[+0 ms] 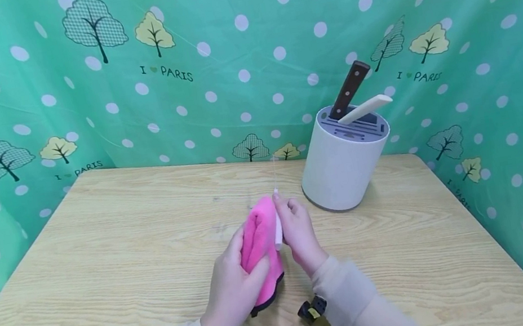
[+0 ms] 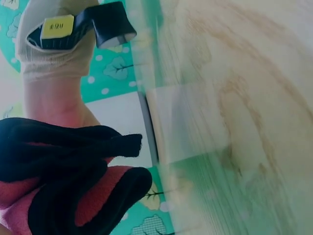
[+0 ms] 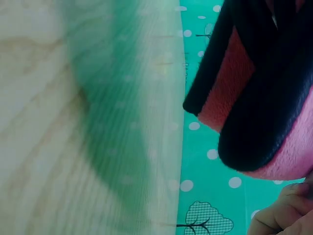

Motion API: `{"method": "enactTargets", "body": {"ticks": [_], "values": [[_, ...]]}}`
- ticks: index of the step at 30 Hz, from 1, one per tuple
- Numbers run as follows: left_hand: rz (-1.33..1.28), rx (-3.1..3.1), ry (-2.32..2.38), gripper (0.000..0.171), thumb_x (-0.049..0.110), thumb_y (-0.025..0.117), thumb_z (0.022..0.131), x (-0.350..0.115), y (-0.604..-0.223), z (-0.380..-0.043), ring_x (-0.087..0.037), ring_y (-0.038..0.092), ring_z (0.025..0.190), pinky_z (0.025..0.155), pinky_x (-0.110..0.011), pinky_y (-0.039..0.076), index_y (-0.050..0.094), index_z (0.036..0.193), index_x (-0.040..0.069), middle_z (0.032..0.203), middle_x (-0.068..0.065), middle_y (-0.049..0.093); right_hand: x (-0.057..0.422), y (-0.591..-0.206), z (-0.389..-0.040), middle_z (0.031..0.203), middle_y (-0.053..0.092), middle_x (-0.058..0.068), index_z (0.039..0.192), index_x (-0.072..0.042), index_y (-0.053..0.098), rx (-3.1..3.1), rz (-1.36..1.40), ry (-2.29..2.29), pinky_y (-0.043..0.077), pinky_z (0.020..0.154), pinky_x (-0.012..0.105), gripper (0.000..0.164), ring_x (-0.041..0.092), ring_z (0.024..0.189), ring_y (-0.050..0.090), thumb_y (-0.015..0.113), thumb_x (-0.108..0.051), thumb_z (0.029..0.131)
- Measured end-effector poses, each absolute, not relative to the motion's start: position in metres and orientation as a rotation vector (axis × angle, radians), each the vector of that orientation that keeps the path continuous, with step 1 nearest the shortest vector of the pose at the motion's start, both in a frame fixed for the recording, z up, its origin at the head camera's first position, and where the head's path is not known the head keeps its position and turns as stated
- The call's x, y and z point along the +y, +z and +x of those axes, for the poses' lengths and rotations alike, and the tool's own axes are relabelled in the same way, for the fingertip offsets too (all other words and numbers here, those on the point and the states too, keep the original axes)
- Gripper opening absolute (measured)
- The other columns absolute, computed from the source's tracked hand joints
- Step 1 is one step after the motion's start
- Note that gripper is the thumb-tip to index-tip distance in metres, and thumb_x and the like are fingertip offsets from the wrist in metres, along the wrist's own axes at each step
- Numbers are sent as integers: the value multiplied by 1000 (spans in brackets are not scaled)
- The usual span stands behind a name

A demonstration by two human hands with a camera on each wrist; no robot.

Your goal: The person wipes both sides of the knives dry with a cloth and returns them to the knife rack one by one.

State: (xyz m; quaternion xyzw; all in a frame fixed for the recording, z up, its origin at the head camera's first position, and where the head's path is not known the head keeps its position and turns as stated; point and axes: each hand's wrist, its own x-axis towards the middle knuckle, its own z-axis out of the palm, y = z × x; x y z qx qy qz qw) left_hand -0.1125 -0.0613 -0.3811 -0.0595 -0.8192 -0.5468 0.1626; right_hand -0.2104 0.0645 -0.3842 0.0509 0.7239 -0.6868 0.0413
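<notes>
My left hand (image 1: 232,287) grips a folded pink towel (image 1: 259,237) with black edging, held over the table in the head view. Just to its right, my right hand (image 1: 299,232) holds a white-handled knife (image 1: 278,232), its handle against the towel's side. The thin blade points away toward the back and shows almost edge-on. In the left wrist view the towel's black-bordered folds (image 2: 93,181) hang beside the right forearm (image 2: 54,93). From the right wrist, the towel (image 3: 232,81) fills the upper right, with some fingers (image 3: 283,218) below it.
A white knife block (image 1: 339,165) stands at the back right of the wooden table (image 1: 117,254). In its slots are a dark-handled knife (image 1: 349,89) and a white handle (image 1: 366,108). A green dotted curtain (image 1: 229,88) encloses the back and sides.
</notes>
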Motion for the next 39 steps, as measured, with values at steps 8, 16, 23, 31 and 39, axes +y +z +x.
{"method": "enactTargets", "body": {"ticks": [8, 16, 23, 31, 39], "values": [[-107, -2340, -1561, 61, 2, 67, 84, -65, -380, -117, -16, 65, 85, 74, -27, 57, 49, 142, 3, 105, -13, 70, 58, -386, -200, 65, 45, -2, 90, -4, 55, 2390, 97, -2023, 36, 49, 22, 34, 9, 53, 40, 46, -34, 103], [-57, -2353, -1569, 63, 4, 67, 84, -69, -379, -120, -18, 64, 86, 76, -31, 56, 48, 144, 4, 108, -14, 70, 56, -389, -192, 73, 50, 2, 92, -2, 57, 2517, -1, -1932, 43, 59, 26, 37, 14, 66, 47, 44, -35, 104], [-68, -2325, -1567, 61, 3, 68, 83, -71, -378, -121, -18, 64, 85, 75, -29, 56, 50, 141, 4, 107, -14, 71, 56, -388, -186, 65, 48, -1, 94, -2, 56, 2507, -62, -1912, 41, 53, 25, 40, 12, 58, 45, 44, -38, 105], [-34, -2339, -1628, 63, 4, 66, 86, -74, -377, -123, -19, 65, 87, 74, -27, 56, 45, 146, 5, 112, -15, 70, 54, -389, -179, 65, 51, 0, 91, -1, 58, 2551, -118, -1897, 44, 53, 25, 40, 11, 57, 50, 46, -38, 104], [-36, -2316, -1638, 64, 2, 66, 85, -77, -376, -124, -20, 64, 85, 73, -26, 56, 45, 146, 4, 111, -16, 69, 53, -388, -170, 57, 48, -2, 91, -3, 59, 2560, -185, -1877, 39, 46, 23, 40, 10, 51, 45, 47, -39, 104]]}}
